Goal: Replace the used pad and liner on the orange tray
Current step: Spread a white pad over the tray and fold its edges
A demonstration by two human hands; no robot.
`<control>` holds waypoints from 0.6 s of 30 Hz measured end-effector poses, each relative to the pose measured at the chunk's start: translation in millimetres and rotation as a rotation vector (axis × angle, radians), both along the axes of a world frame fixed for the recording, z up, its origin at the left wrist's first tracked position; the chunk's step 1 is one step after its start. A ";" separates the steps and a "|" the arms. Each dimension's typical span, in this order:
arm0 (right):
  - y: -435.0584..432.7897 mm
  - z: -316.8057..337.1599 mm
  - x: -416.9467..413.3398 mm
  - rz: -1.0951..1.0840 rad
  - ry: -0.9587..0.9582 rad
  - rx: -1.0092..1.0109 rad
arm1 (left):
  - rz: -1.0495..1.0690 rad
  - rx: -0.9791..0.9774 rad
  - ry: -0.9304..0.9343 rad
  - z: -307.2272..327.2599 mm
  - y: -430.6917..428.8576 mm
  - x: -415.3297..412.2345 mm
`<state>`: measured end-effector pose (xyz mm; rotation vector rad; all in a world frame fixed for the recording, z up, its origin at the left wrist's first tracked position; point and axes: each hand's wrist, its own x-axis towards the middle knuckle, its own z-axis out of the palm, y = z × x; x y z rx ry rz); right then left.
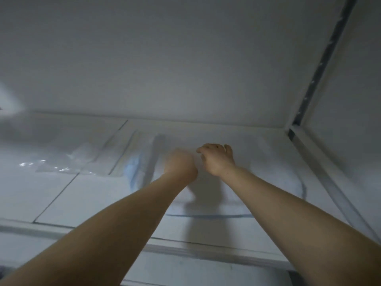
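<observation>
Both my arms reach forward over a white surface in a blurred frame. My right hand [216, 159] lies knuckles up with its fingers curled down into a large white pad [266, 168] that has a thin blue border along its near edge. My left hand [181, 165] is just to the left, almost touching the right hand. It is motion-blurred, its fingers are hidden behind its back, and whether it holds the pad does not show. A folded blue-and-white pad in a clear wrapper [138, 162] lies just left of the left hand. No orange tray is in view.
Crumpled clear plastic bags [61, 164] lie at the left on the white tiled surface [86, 195]. A white wall [185, 69] rises close behind, meeting a side wall at a dark corner strip [320, 67] on the right. A raised ledge [185, 247] crosses the foreground.
</observation>
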<state>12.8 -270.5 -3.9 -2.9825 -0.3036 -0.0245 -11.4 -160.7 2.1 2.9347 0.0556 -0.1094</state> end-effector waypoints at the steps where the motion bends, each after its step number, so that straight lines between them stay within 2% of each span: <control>1: 15.1 1.2 3.3 0.048 0.016 -0.002 | 0.043 0.013 -0.008 1.0 14.4 -0.3; 5: 67.9 3.1 23.8 0.285 0.019 -0.030 | 0.138 0.089 -0.016 -0.3 62.0 5.4; 9: 106.3 4.9 47.0 0.417 0.090 -0.027 | 0.172 0.075 0.035 -7.2 88.3 17.6; 11: 123.6 3.9 59.2 0.468 0.128 -0.056 | 0.177 0.012 0.037 -10.0 97.7 23.9; 15: 144.5 -6.1 76.7 0.518 0.168 -0.045 | 0.195 -0.236 0.052 -9.7 107.6 29.9; 18: 152.3 -5.4 82.8 0.543 0.143 -0.131 | 0.243 -0.384 0.055 -4.7 113.3 29.9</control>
